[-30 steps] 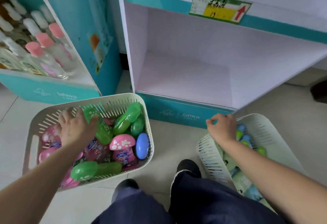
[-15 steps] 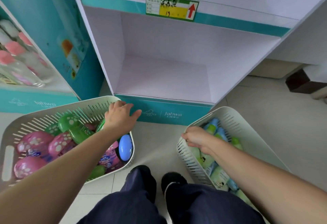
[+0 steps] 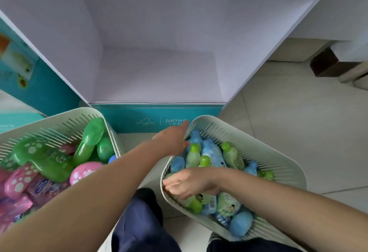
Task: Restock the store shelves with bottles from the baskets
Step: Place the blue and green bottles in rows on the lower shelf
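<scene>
Bottles [image 3: 213, 153]: heaped in the right basket [image 3: 278, 164], under and just beyond the right grip [image 3: 189, 184], and immediately right of the left grip [image 3: 171, 138].

Left grip: extends across to that basket's far-left corner, fingers straight, holding nothing. Its thumb is close to a blue bottle [image 3: 196, 135].

Right grip: lies over the basket's near-left rim, fingertips at the edge. Cannot tell whether it clamps the rim or only rests there.

Counts:
- Baskets: two.
- Right basket: five lime caps showing on pale green bottles [image 3: 231, 156], and at least five blue ones.
- Left basket [image 3: 59, 130], well left of both grips: three green bottles [image 3: 91, 140], several pink ones [image 3: 85, 172], one blue tip [image 3: 112, 159].

Shelf [image 3: 159, 72]: white with a teal front lip, just beyond the left grip's fingertips.

Hidden or unclear:
- The right forearm covers the middle of the right basket.
- The left forearm covers the near corner of the left basket.
- The pink bottles run off the frame's left edge, so no exact count.
- Labels are too blurred to read.
</scene>
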Motion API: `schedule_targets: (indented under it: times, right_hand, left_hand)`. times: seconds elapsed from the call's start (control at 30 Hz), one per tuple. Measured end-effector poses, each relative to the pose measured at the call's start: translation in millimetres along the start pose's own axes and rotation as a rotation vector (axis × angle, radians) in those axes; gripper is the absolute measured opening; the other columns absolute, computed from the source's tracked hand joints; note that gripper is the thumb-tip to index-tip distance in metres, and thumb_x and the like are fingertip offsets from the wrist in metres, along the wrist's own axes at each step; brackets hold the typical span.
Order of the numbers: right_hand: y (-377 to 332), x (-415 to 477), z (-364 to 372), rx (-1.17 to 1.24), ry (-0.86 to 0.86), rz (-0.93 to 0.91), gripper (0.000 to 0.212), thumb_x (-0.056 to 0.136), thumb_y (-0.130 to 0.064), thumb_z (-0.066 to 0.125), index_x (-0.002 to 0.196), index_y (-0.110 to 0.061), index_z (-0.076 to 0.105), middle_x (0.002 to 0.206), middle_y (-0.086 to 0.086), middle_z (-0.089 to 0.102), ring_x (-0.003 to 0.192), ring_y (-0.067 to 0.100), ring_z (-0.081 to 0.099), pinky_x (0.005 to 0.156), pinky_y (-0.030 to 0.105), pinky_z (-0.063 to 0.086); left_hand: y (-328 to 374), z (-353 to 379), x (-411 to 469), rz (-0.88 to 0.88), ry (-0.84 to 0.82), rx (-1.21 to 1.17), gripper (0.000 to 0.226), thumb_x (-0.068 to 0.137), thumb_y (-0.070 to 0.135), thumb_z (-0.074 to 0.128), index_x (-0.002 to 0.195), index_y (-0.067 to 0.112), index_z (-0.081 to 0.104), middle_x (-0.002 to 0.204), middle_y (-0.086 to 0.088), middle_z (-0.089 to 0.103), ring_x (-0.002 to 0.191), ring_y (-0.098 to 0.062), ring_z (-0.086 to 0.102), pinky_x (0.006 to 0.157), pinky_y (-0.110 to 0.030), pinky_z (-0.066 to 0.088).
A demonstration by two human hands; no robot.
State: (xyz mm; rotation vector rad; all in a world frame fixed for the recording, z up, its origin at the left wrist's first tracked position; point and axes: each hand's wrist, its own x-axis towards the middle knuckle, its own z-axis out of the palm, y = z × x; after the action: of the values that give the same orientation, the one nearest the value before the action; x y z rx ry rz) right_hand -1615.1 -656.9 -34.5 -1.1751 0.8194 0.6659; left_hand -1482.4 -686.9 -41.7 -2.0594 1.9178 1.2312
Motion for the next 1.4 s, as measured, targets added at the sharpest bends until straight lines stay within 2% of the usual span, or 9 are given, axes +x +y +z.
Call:
schedule_targets:
  times: [0.1, 0.17, 0.27, 0.53, 0.73, 0.8, 0.9, 1.07, 1.4]
  right_hand:
    - [2, -8, -25, 0.103, 0.094, -0.080, 0.033, 0.100, -0.023, 0.046, 0.129, -0.007, 0.051, 0.126, 0.013, 0.061, 0.107, 0.019, 0.062, 0.086, 0.027, 0.050]
    - [6, -12, -44, 0.072, 0.406, -0.147, 0.016, 0.096, -0.025, 0.053, 0.098, -0.014, 0.063, 0.093, 0.005, 0.070, 0.081, 0.016, 0.063, 0.067, 0.022, 0.049]
    - [28, -10, -73, -0.430, 0.879, -0.090, 0.020, 0.084, -0.036, 0.065, 0.094, -0.020, 0.060, 0.088, -0.005, 0.057, 0.082, 0.014, 0.056, 0.066, 0.026, 0.043]
    - [55, 1, -66, -0.675, 0.675, -0.055, 0.043, 0.078, -0.058, 0.063, 0.105, -0.025, 0.056, 0.096, -0.003, 0.062, 0.088, 0.018, 0.058, 0.072, 0.032, 0.046]
    - [53, -5, -65, -0.594, 0.718, -0.067, 0.034, 0.075, -0.040, 0.071, 0.084, -0.009, 0.061, 0.085, 0.006, 0.059, 0.074, 0.018, 0.052, 0.058, 0.029, 0.036]
    - [55, -9, -67, -0.502, 0.725, -0.058, 0.037, 0.073, -0.037, 0.074, 0.088, -0.004, 0.064, 0.085, 0.007, 0.062, 0.074, 0.016, 0.054, 0.062, 0.029, 0.040]
    - [45, -16, -77, -0.419, 0.776, -0.066, 0.025, 0.071, -0.032, 0.076, 0.083, -0.014, 0.063, 0.080, 0.000, 0.063, 0.075, 0.016, 0.060, 0.066, 0.030, 0.046]
    - [14, -24, -99, -0.528, 0.859, -0.092, 0.022, 0.077, -0.025, 0.068, 0.094, -0.012, 0.069, 0.093, 0.007, 0.068, 0.087, 0.024, 0.063, 0.071, 0.032, 0.051]
    - [32, -17, -119, -0.329, 0.761, -0.079, 0.029, 0.087, -0.022, 0.062, 0.116, -0.021, 0.063, 0.120, 0.000, 0.061, 0.103, 0.019, 0.060, 0.090, 0.032, 0.049]
  left_hand:
    - [4, 1, 7, 0.029, -0.011, 0.102, 0.082, 0.090, 0.015, 0.051, 0.151, 0.026, -0.002, 0.120, -0.019, 0.060, 0.105, -0.033, 0.061, 0.078, -0.033, 0.045]
    - [-1, 3, 11, 0.024, -0.024, 0.127, 0.088, 0.089, 0.010, 0.050, 0.150, 0.028, -0.011, 0.111, -0.019, 0.063, 0.089, -0.032, 0.065, 0.071, -0.033, 0.049]
    - [-12, 9, 17, 0.015, -0.029, 0.108, 0.092, 0.088, 0.008, 0.049, 0.147, 0.036, -0.017, 0.104, -0.016, 0.065, 0.070, -0.027, 0.066, 0.071, -0.042, 0.058]
    - [-26, 17, -1, -0.045, 0.002, 0.123, 0.093, 0.089, 0.008, 0.046, 0.145, 0.034, -0.024, 0.098, -0.014, 0.067, 0.080, -0.028, 0.066, 0.076, -0.042, 0.054]
    - [-8, 22, -11, -0.161, 0.092, 0.202, 0.092, 0.086, 0.006, 0.049, 0.149, 0.031, -0.013, 0.116, -0.008, 0.052, 0.093, -0.024, 0.059, 0.076, -0.038, 0.052]
    - [1, 22, -14, -0.052, 0.244, 0.404, 0.091, 0.081, 0.005, 0.056, 0.150, 0.026, 0.001, 0.137, -0.006, 0.036, 0.118, -0.026, 0.047, 0.092, -0.039, 0.046]
    - [10, 24, -7, 0.305, 0.490, 0.633, 0.074, 0.067, 0.007, 0.071, 0.135, 0.020, 0.047, 0.129, -0.007, 0.052, 0.120, -0.027, 0.050, 0.094, -0.038, 0.046]
    - [25, 43, 14, 0.102, 0.006, 0.545, 0.042, 0.088, -0.001, 0.050, 0.128, 0.011, 0.049, 0.125, -0.008, 0.044, 0.117, -0.028, 0.050, 0.088, -0.040, 0.047]
    - [12, 62, 47, 0.038, -0.142, 0.416, 0.038, 0.088, 0.001, 0.051, 0.125, 0.004, 0.051, 0.120, -0.015, 0.054, 0.108, -0.033, 0.057, 0.083, -0.037, 0.045]
